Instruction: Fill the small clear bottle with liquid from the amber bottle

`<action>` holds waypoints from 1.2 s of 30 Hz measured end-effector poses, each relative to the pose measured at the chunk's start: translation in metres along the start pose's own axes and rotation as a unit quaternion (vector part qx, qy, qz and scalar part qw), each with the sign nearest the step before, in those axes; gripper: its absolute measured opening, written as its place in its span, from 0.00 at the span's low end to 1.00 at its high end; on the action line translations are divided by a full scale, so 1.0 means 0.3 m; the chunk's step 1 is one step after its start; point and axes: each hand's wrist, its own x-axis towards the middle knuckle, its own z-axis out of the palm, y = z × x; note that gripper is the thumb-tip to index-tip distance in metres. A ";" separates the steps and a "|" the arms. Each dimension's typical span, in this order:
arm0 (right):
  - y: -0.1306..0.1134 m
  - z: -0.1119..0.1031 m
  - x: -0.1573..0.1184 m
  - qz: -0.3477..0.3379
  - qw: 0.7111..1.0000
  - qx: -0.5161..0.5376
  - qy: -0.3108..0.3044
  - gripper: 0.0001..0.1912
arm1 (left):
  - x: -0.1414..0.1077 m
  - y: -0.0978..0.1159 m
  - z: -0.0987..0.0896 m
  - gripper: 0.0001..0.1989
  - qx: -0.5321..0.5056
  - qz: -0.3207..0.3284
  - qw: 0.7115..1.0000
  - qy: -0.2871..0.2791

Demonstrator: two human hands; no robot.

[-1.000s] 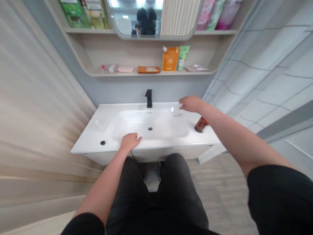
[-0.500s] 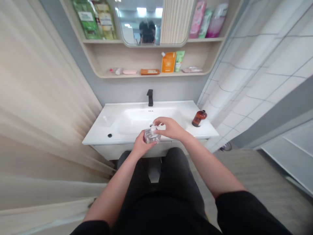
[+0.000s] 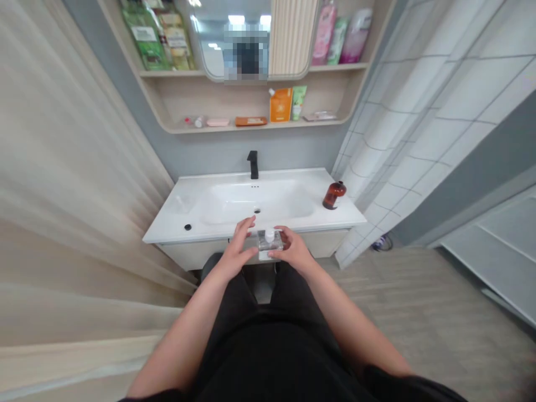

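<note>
A clear square bottle with a white pump top [image 3: 269,244] is held upright in front of the sink's near edge. My right hand [image 3: 293,248] grips it from the right side, with fingers and thumb around the body. Just left of the bottle, my left hand [image 3: 237,251] is open, its fingers spread and apart from the bottle. Beyond the hands lies the white washbasin [image 3: 288,204] with a black faucet [image 3: 253,164] behind it.
A brown bottle [image 3: 334,195] stands on the counter's right side. On the left are a small black cap [image 3: 188,227] and a clear container [image 3: 182,204]. Above, a wall shelf [image 3: 201,129] holds toiletries beside a mirror [image 3: 234,33]. Curtains [image 3: 84,195] hang at left.
My left hand has let go of the clear bottle and opened. My right hand has moved from the pump top to the bottle's body. The bottle has moved slightly right and nearer to me.
</note>
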 end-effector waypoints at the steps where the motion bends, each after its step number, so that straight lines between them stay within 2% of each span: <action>1: -0.003 -0.006 -0.011 0.002 1.000 -0.011 -0.008 0.44 | 0.004 0.020 -0.010 0.42 -0.013 0.004 1.000 -0.015; 5: -0.008 -0.005 -0.040 -0.010 0.999 -0.030 -0.027 0.45 | 0.014 0.078 -0.013 0.34 0.005 -0.021 0.998 -0.059; 7: -0.011 0.000 -0.046 -0.017 0.999 -0.021 -0.043 0.44 | 0.012 0.079 0.000 0.31 0.004 -0.036 0.998 -0.051; 10: -0.015 0.009 -0.050 -0.017 0.998 -0.011 -0.065 0.44 | 0.007 0.056 0.022 0.30 -0.049 -0.056 0.997 -0.034; 14: -0.012 0.035 -0.064 -0.015 0.999 -0.014 -0.032 0.44 | 0.013 0.039 0.060 0.36 -0.096 -0.087 0.991 0.038; 16: -0.009 0.052 -0.073 -0.019 0.999 -0.021 -0.017 0.44 | 0.015 0.049 0.083 0.38 -0.075 -0.092 0.989 0.084; 18: -0.006 0.063 -0.080 -0.024 0.999 -0.031 -0.010 0.42 | 0.014 0.065 0.101 0.37 -0.033 -0.082 0.990 0.106; 20: -0.004 0.062 -0.082 -0.024 0.999 -0.035 -0.001 0.42 | 0.010 0.077 0.107 0.39 -0.030 -0.057 0.995 0.081; 23: -0.003 0.050 -0.080 -0.017 0.999 -0.030 0.006 0.43 | 0.012 0.079 0.096 0.42 -0.107 -0.027 0.994 0.010; 25: -0.004 0.045 -0.078 -0.016 0.999 -0.038 -0.003 0.44 | 0.021 0.073 0.084 0.40 -0.106 -0.035 0.994 0.010; 28: -0.002 0.050 -0.074 -0.020 0.999 -0.037 -0.024 0.43 | 0.034 0.072 0.071 0.41 -0.032 -0.045 0.998 0.039; 32: 0.013 0.060 -0.069 -0.020 0.999 -0.009 -0.033 0.44 | 0.032 0.081 0.042 0.43 -0.062 -0.025 0.997 -0.044; 33: 0.017 0.060 -0.068 -0.018 0.999 -0.007 -0.028 0.44 | 0.029 0.081 0.034 0.42 -0.074 -0.029 0.996 -0.050; 36: 0.021 0.058 -0.064 -0.013 1.000 -0.014 -0.015 0.43 | 0.022 0.078 0.017 0.43 -0.045 -0.053 0.998 0.006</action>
